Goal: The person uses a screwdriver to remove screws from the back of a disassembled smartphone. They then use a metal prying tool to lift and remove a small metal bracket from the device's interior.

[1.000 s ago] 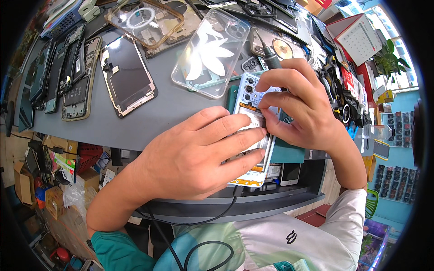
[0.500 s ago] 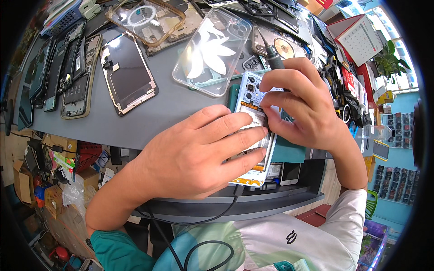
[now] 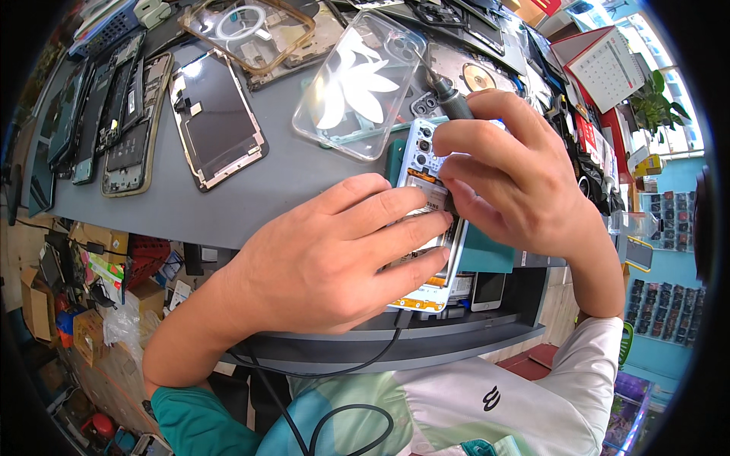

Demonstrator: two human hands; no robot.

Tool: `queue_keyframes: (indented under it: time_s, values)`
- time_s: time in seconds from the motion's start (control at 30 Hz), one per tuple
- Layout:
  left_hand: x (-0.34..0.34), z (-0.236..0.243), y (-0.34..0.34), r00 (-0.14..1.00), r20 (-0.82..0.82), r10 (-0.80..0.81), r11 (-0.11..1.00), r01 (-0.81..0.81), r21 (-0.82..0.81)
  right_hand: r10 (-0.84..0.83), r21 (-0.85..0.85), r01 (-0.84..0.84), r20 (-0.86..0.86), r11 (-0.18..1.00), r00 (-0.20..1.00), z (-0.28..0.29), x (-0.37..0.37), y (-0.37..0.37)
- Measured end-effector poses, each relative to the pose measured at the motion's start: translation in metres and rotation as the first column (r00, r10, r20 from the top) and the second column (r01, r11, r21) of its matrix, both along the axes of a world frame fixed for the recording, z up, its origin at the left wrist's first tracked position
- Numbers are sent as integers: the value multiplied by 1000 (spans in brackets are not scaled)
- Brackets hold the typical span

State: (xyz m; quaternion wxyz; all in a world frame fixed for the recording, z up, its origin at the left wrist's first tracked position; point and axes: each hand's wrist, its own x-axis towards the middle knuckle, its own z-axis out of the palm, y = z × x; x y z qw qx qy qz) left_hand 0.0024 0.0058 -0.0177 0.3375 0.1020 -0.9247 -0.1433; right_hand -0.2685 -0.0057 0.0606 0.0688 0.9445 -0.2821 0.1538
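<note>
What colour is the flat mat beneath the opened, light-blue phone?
The flat mat beneath the opened, light-blue phone is teal green, showing best in the head view.

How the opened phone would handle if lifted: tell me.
The opened phone would probably stay stiff, having a flat, slab-like frame. Its bare inner parts look fragile, being uncovered. The black cable at its near end would likely trail along.

Head view — left fisheye of head-worn pair, looking down and forward over person's own shirt [image 3: 449, 395], which fills bottom. Left hand [image 3: 327, 258] and right hand [image 3: 517, 178] close to lens, mid-picture. Table [image 3: 217, 213] spreads beyond, edges bowed. Very wide sweep — blue wall [image 3: 669, 264] well back, right side; black surround at corners.
</note>
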Motion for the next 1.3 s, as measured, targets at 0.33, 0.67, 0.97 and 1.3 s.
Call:
queue_keyframes:
  time_s: [0.33, 0.67, 0.97, 1.3]
  values:
    - [0, -1, 1, 1000, -25, 5, 1000, -5, 4, 15, 22, -14, -48, 1000, 999, 8, 1, -3]
    - [1, 0, 0, 1000, -20, 4, 1000, -4, 4, 6, 39, -3, -55, 999, 998, 9, -1, -3]
    - [2, 0, 1, 1000, -25, -2, 1000, 2, 3, 9, 53, -5, -63, 999, 998, 12, 0, -3]
    - [1, -3, 0, 1000, -27, -5, 1000, 5, -1, -6, 117, 12, -49, 993, 999, 12, -1, -4]
